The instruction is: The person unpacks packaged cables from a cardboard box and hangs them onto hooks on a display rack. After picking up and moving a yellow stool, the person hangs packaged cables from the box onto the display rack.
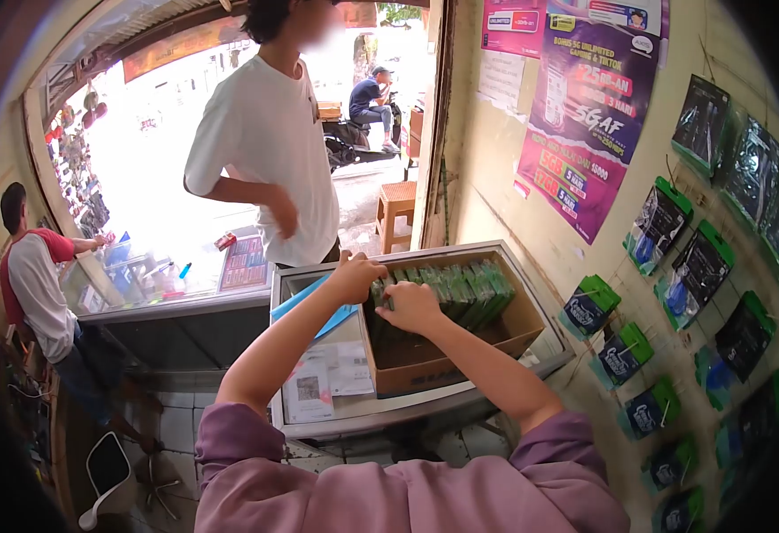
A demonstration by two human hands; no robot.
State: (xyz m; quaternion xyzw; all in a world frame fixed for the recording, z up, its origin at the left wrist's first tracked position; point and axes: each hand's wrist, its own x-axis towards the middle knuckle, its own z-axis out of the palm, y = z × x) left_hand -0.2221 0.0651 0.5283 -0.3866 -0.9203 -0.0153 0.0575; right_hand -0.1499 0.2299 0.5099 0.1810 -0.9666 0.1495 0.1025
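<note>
An open cardboard box (461, 366) stands on the glass display counter, with a row of thin, clear-wrapped green packets (474, 289) upright along its far side. My left hand (357, 277) is at the box's far left corner, its fingers bent over the leftmost packets. Close beside it, my right hand (412, 308) reaches into the box, fingers curled and closed on the top of a green packet (381, 291). Both hands partly hide the packets they touch.
Papers (318, 382) and a blue sheet (318, 306) lie left of the box on the counter (345, 428). A person in a white T-shirt (261, 133) stands across it. Packaged accessories (660, 222) hang on the right wall. Another person (43, 275) stands at left.
</note>
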